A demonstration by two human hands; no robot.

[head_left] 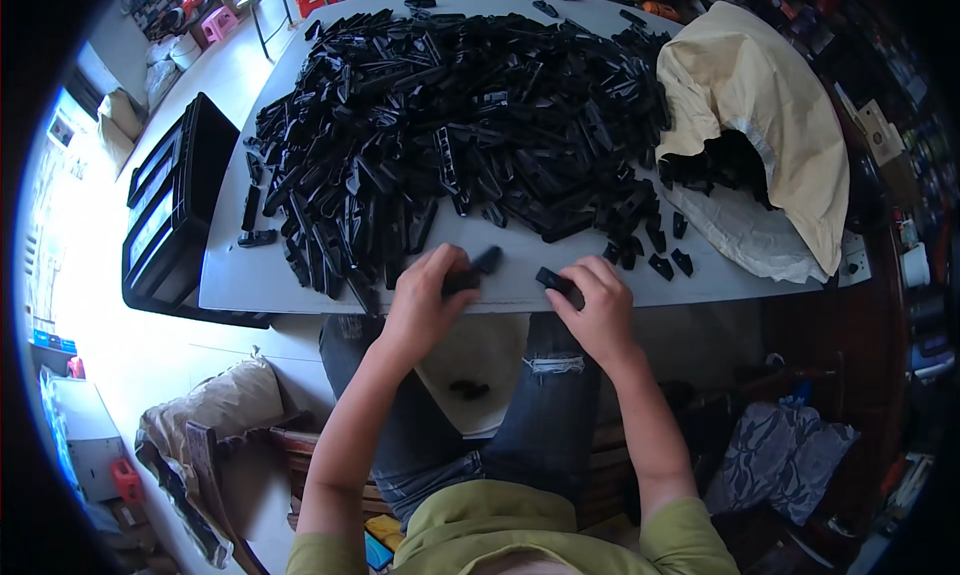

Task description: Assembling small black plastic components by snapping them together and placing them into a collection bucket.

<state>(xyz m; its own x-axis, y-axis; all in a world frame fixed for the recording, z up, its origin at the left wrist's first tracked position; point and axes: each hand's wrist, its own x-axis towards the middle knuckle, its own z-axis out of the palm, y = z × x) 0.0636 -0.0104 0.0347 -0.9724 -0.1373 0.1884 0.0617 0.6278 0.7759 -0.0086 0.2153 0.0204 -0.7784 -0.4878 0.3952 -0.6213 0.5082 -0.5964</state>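
Observation:
Near the front edge of the white table (690, 291), my left hand (432, 293) is closed around a small black plastic piece (487, 262), whose far end juts out past the fingers. To its right, my right hand (596, 300) pinches another black plastic piece (549, 277) between thumb and fingers. A short gap separates the two pieces. Beyond my hands spreads a large heap of similar long black plastic parts (480, 115). My fingers hide much of both held pieces, so their exact kind is unclear.
A beige sack (770, 95) lies on the right of the table, its mouth showing more black parts. Several loose pieces (660, 266) lie beside it. A black plastic crate (175, 215) stands left of the table. A wooden chair (205, 465) is at lower left.

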